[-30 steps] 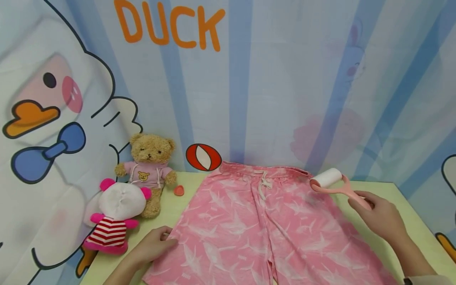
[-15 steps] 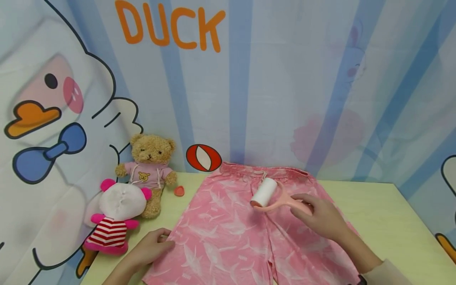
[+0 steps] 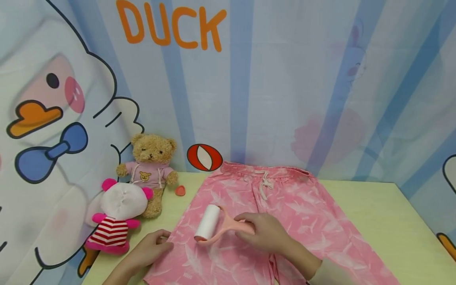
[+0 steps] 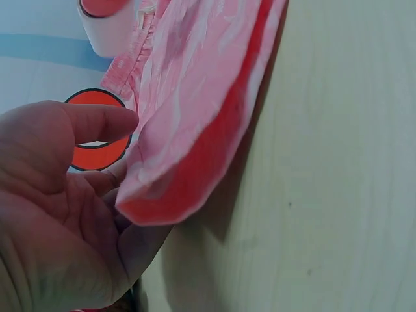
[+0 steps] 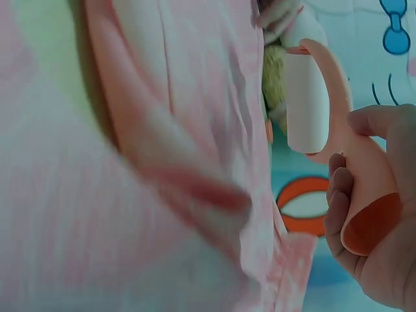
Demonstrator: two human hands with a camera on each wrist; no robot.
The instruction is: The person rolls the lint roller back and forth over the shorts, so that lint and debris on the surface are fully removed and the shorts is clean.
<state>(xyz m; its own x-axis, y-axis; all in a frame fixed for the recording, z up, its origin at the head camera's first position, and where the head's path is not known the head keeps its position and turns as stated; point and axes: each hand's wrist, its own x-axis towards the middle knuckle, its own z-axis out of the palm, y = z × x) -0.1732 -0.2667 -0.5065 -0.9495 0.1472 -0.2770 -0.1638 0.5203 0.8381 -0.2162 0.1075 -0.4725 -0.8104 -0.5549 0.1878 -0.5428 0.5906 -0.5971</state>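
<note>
The right grip (image 3: 265, 232), in the head view, is clamped around the peach handle of a lint roller (image 3: 208, 222), thumb and fingers bent about it; the white roll lies just left of this grip, over the pink shorts (image 3: 297, 213), though whether it touches the cloth I cannot tell; the shorts spread under the grip and to both sides, with their tied drawstring (image 3: 265, 184) straight beyond it; the left grip (image 3: 153, 248) is at the left edge of the shorts, left of the roll; just beyond that left grip sits a plush toy (image 3: 114, 217) in a striped outfit, and behind it a teddy bear (image 3: 151, 170) in a pink hoodie; a small orange-red piece (image 3: 180, 190) lies on the pale desk (image 3: 384, 213), beyond the left grip and beside the bear.

In the left wrist view, the left grip pinches the shorts' edge, thumb on the near face and fingers running under; the leg opening gapes beside the fingers, and a red ball print (image 4: 97, 153) shows behind the thumb.

In the right wrist view, the fingers wrap the handle; the roll stands ahead of the thumb, with the shorts alongside.
</note>
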